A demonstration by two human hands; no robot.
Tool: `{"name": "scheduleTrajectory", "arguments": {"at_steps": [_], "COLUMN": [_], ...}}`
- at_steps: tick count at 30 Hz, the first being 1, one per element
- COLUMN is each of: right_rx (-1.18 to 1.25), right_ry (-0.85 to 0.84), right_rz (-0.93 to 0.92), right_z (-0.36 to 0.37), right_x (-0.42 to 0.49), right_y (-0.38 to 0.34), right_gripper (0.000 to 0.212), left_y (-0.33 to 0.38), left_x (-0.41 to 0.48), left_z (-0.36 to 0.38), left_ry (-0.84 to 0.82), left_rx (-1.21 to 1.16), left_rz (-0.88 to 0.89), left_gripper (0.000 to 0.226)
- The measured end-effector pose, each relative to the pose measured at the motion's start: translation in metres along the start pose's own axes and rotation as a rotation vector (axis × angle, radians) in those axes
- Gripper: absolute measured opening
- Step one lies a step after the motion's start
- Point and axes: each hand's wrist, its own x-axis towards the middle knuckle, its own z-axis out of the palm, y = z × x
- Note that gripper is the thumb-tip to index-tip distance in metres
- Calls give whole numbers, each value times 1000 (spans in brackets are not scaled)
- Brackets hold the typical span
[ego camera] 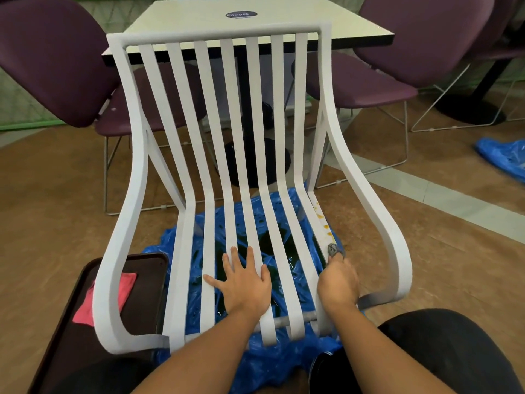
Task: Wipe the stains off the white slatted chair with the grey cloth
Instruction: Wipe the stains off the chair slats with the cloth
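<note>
In the head view, our left hand (245,282) lies flat, fingers spread, across the middle slats of the chair (135,172), bracing it. Our right hand (338,282) is curled round the bunched cloth (333,249), only a grey tip showing, pressed on the rightmost seat slat just below the orange stains (320,215). We should push up along that slat over each spot, pressing firmly, with the chair steadied above the blue sheet (284,365).

Left hand (244,285) and right hand (339,282) bare, forearms (216,345) bare too; black fabric (443,354) covers both legs.
</note>
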Motion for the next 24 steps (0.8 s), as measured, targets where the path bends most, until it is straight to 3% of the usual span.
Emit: {"name": "scheduleTrajectory", "arguments": {"at_steps": [12, 15, 24], "right_rx": [70, -6, 100], "right_ry": [-95, -101, -62], "right_rz": [32, 4, 37], "right_z": [-3, 3, 15], "right_x": [35, 49, 99], "right_y": [-15, -24, -59], "right_gripper": [21, 23, 27], "left_y": [0, 1, 0], "left_x": [2, 3, 7], "left_z": [2, 1, 6], "left_ry": [-5, -14, -17], "left_rx": [4, 7, 2], "left_rz": [-1, -1, 9], "left_gripper": [63, 63, 63]}}
